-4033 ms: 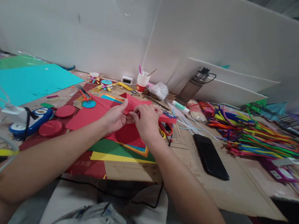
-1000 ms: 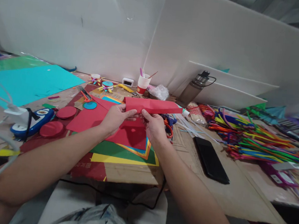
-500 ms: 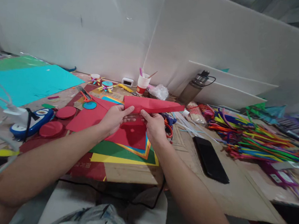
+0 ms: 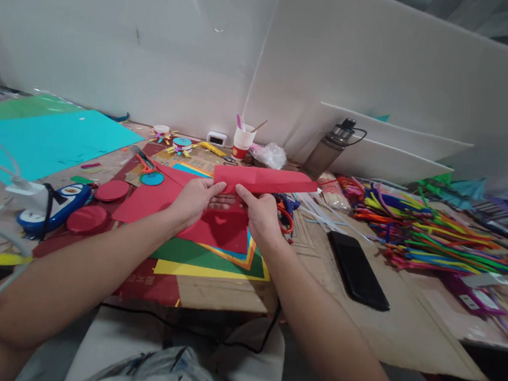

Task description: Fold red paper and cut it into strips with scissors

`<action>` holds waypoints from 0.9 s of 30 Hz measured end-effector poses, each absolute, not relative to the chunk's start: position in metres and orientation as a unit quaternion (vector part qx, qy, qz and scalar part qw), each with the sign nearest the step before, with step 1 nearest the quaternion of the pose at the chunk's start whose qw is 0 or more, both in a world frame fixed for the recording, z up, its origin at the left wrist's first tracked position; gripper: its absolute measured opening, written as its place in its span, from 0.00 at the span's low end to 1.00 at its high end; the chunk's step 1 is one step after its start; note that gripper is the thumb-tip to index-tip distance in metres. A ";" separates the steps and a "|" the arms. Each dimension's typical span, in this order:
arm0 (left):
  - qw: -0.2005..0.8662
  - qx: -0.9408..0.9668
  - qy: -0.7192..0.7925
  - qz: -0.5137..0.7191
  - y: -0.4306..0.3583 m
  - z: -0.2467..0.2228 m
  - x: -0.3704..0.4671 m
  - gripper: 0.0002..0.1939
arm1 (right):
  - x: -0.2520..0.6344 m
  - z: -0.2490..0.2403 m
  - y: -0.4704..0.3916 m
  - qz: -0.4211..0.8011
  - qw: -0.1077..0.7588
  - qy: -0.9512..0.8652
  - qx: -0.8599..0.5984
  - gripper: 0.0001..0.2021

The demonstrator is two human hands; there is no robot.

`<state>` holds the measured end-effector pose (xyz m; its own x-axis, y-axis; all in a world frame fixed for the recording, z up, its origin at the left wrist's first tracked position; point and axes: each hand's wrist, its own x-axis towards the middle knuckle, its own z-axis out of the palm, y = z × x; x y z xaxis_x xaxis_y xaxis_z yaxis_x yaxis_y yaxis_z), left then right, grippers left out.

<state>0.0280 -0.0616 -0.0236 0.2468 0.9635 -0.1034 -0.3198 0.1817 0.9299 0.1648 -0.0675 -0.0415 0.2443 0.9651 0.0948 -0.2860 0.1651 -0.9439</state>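
A folded strip of red paper [image 4: 266, 181] is held up in both hands, long side across. My left hand [image 4: 193, 201] pinches its lower left edge, thumb in front and fingers behind. Closer to the middle of that edge, my right hand [image 4: 261, 212] grips it with the thumb pressed on the front. Below lies a stack of coloured sheets: red paper [image 4: 226, 239] on top, with green paper [image 4: 176, 250] and yellow paper [image 4: 210, 272] showing under it. Scissors with orange handles [image 4: 287, 223] lie partly hidden behind my right hand.
At the left are red discs [image 4: 87, 219], a blue glue gun-like tool [image 4: 66, 208] with cables, and a cyan sheet [image 4: 56, 138]. Behind stand a paper cup [image 4: 241, 144] and a bottle [image 4: 330, 150]. Rightward lie a black phone [image 4: 357, 271] and many pipe cleaners [image 4: 438, 241].
The folded red paper has shifted slightly to the right, and its front face looks flatter. My right thumb has slid a little left along the lower edge.
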 end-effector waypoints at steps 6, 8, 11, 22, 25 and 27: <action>0.698 0.405 0.358 0.469 -0.062 -0.021 0.026 0.11 | 0.165 -0.044 -0.064 0.473 0.683 -0.363 -0.423 0.09; 0.703 0.398 0.354 0.471 -0.062 -0.020 0.025 0.12 | 0.165 -0.045 -0.063 0.473 0.685 -0.362 -0.420 0.10; 0.704 0.401 0.347 0.472 -0.061 -0.019 0.025 0.13 | 0.165 -0.045 -0.063 0.473 0.684 -0.366 -0.417 0.11; 0.677 0.417 0.371 0.480 -0.062 -0.022 0.026 0.03 | 0.163 -0.045 -0.065 0.487 0.686 -0.368 -0.395 0.10; 0.676 0.416 0.373 0.481 -0.061 -0.022 0.026 0.03 | 0.163 -0.044 -0.065 0.526 0.683 -0.338 -0.377 0.11; 0.675 0.422 0.369 0.479 -0.061 -0.023 0.025 0.04 | 0.162 -0.043 -0.065 0.544 0.680 -0.328 -0.367 0.12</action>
<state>0.0251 -0.0605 -0.0231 0.2684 0.9588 -0.0936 -0.3350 0.1840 0.9241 0.1625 -0.0648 -0.0435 0.1933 0.9801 0.0461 -0.4983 0.1385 -0.8558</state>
